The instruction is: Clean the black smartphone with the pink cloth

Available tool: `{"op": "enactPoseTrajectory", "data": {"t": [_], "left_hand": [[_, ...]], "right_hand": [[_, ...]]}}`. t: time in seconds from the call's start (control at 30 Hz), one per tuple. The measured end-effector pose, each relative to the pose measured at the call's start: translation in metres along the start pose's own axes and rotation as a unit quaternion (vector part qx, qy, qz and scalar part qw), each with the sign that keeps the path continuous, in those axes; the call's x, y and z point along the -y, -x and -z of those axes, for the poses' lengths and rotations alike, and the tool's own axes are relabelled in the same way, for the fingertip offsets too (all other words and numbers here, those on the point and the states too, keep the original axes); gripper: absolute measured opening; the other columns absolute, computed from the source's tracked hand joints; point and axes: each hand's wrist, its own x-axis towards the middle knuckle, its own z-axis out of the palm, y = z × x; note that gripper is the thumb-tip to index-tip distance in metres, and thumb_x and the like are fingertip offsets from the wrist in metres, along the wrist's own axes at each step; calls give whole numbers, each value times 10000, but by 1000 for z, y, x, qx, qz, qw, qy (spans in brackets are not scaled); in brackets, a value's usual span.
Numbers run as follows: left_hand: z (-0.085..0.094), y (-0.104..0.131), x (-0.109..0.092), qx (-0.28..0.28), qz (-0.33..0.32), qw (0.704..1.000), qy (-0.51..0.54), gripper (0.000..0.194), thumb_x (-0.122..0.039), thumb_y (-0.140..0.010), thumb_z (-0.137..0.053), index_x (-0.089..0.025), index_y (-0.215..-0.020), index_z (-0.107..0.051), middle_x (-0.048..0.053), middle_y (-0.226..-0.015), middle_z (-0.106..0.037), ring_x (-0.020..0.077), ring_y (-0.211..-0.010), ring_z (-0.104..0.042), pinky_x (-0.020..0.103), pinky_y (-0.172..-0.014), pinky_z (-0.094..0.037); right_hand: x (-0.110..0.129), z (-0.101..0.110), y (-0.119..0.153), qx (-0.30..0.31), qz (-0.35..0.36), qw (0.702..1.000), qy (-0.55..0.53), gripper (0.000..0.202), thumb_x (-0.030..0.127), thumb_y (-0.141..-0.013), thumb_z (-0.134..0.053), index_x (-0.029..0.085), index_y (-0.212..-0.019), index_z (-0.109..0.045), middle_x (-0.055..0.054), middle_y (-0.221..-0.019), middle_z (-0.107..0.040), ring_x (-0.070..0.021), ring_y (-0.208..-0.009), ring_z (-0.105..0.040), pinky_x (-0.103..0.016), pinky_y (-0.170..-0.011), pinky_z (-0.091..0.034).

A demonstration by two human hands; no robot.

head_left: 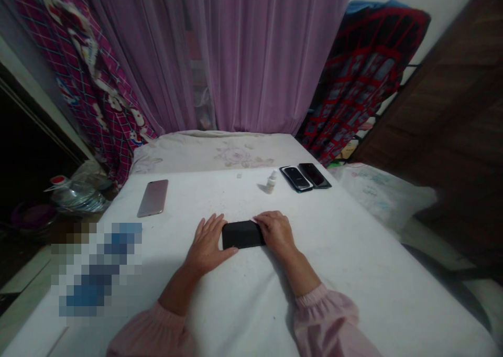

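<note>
A black phone (241,235) lies flat and sideways on the white cloth in front of me. My left hand (207,244) holds its left end, fingers stretched along the upper corner and thumb at the lower edge. At the other end, my right hand (277,232) has its fingers curled and pressed together on the upper right corner. A small pale edge shows by those fingertips, too small to make out. Beyond my right hand stands a small white bottle (271,183). A rose-coloured phone (153,198) rests back down the table to the left, its back facing up.
Two dark phones (297,179) (313,174) lie side by side at the back right. White cloth covers the table (346,273), with a floral cloth (231,152) behind. A blurred-out blue patch (96,270) is at left. Purple curtains (259,58) hang beyond; a large water bottle (76,194) stands left.
</note>
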Motion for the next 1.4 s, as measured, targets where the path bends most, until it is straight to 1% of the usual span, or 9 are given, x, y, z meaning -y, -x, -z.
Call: {"op": "enactPoseTrajectory", "data": {"t": [0.1,0.2,0.43,0.53,0.7,0.87,1.2,1.3,1.4], "left_hand": [[-2,1,2,-10,-4,1000,1,676,-597,-783,-613,-199,-1311,-477,119,-1491,-439,317,-1419,-315,531,-1175,-195],[-3,1,4,-14,-11,1000,1,676,-617,-785,-600,-216,-1314,-476,106,-1490,-443,313,-1416,-324,524,-1176,-199],[-4,1,4,0,-16,1000,-6,725,-615,-801,-589,-190,-1369,-439,124,-1502,-423,316,-1423,-308,546,-1175,-172],[-3,0,3,-1,-15,1000,-5,697,-609,-795,-596,-200,-1343,-461,118,-1499,-429,311,-1423,-310,539,-1175,-178],[-2,0,2,-15,-16,1000,2,656,-609,-785,-602,-232,-1308,-482,96,-1485,-452,306,-1410,-336,534,-1174,-187],[1,0,-1,0,-5,1000,5,655,-603,-785,-606,-213,-1299,-488,111,-1489,-445,313,-1417,-321,538,-1176,-176],[-3,0,1,-15,-17,1000,8,669,-593,-791,-598,-217,-1328,-462,116,-1487,-446,309,-1417,-321,526,-1178,-158],[-2,0,1,-8,-14,1000,10,677,-594,-787,-602,-211,-1327,-463,120,-1488,-443,317,-1413,-326,534,-1177,-161],[-1,1,0,-7,-10,1000,12,669,-589,-790,-597,-212,-1327,-464,119,-1488,-443,323,-1414,-323,547,-1177,-155]], "right_hand": [[-15,2,3,-19,-31,999,17,246,198,-910,-545,290,-1002,-754,-22,-1054,-729,-203,-991,-581,-316,-837,-377],[-18,2,3,-26,-32,999,27,243,193,-906,-545,277,-992,-756,-25,-1042,-732,-205,-976,-575,-313,-839,-380],[19,-8,-5,14,48,998,24,241,246,-938,-517,284,-1006,-746,-33,-1035,-728,-214,-971,-559,-327,-807,-362],[24,-9,-5,19,55,998,20,244,263,-944,-513,301,-1027,-740,-28,-1041,-723,-209,-972,-555,-327,-799,-360],[2,-2,-1,0,-2,1000,25,235,251,-932,-530,301,-1000,-750,-20,-1018,-727,-203,-966,-559,-311,-813,-368],[-15,3,7,-41,-45,997,44,235,242,-928,-534,270,-1002,-755,-32,-1006,-716,-198,-928,-566,-290,-813,-397],[23,-9,5,-12,46,999,25,229,238,-918,-556,303,-1011,-754,-38,-988,-699,-198,-922,-569,-288,-780,-418],[13,-6,7,-22,25,999,14,235,266,-934,-538,309,-1005,-758,-39,-970,-694,-198,-926,-569,-284,-771,-421],[-4,1,11,-30,-33,999,25,233,261,-929,-543,296,-994,-764,-46,-962,-689,-202,-926,-571,-284,-762,-419]]}}
